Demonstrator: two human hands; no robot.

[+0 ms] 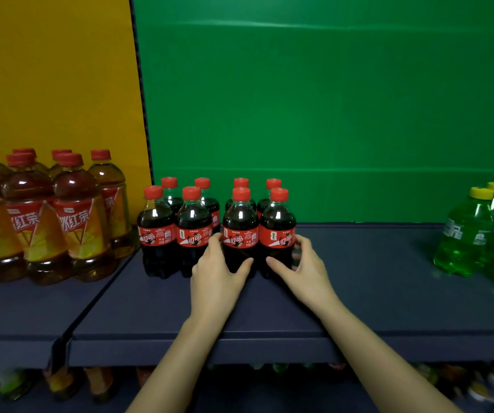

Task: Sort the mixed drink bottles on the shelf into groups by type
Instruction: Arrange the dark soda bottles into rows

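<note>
Several small cola bottles with red caps and red labels stand in two rows at the middle of the dark blue shelf [359, 278]. My left hand [220, 271] grips the lower body of a front-row cola bottle [240, 222]. Beside it, my right hand [305, 266] curls round the base of the rightmost front cola bottle [277, 225]. Large iced-tea bottles [76, 216] with red caps are grouped at the left. Green soda bottles [472, 231] with yellow caps stand at the far right.
A yellow back panel [46, 70] is behind the tea, a green one [329, 99] behind the cola. A seam divides the left shelf section from the middle one. Bare shelf stretches between the cola and the green sodas. More bottles show blurred on the lower shelf [90, 386].
</note>
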